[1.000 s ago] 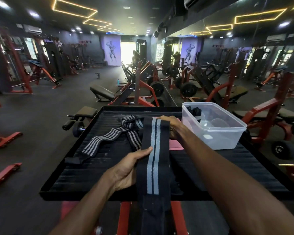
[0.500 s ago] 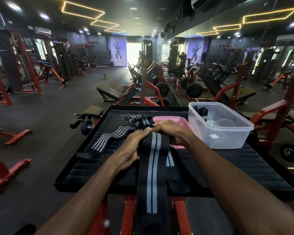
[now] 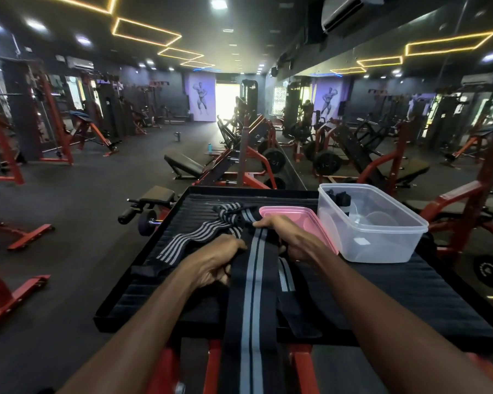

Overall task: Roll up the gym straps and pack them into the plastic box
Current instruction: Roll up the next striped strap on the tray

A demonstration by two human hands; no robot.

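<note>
A long black strap with grey centre stripes (image 3: 254,294) runs from the black platform (image 3: 410,294) over its near edge toward me. My left hand (image 3: 214,263) grips the strap's left edge, fingers curled round it. My right hand (image 3: 291,237) holds the far end, fingers curled on the fabric. A second strap with thin grey stripes (image 3: 199,237) lies loose to the left, bunched at its far end. The clear plastic box (image 3: 376,240) stands at the right, with one dark rolled strap (image 3: 340,199) in its far left corner.
A pink lid (image 3: 293,216) lies flat between my right hand and the box. Red gym machines, benches and weight plates surround the platform. A padded roller with a small weight (image 3: 143,211) sticks out at the platform's left far corner.
My left hand moved from the strap's near part up to its far end beside the right hand. Both hands have drawn the end slightly toward me. The camera tilted and the pink lid came into view.
</note>
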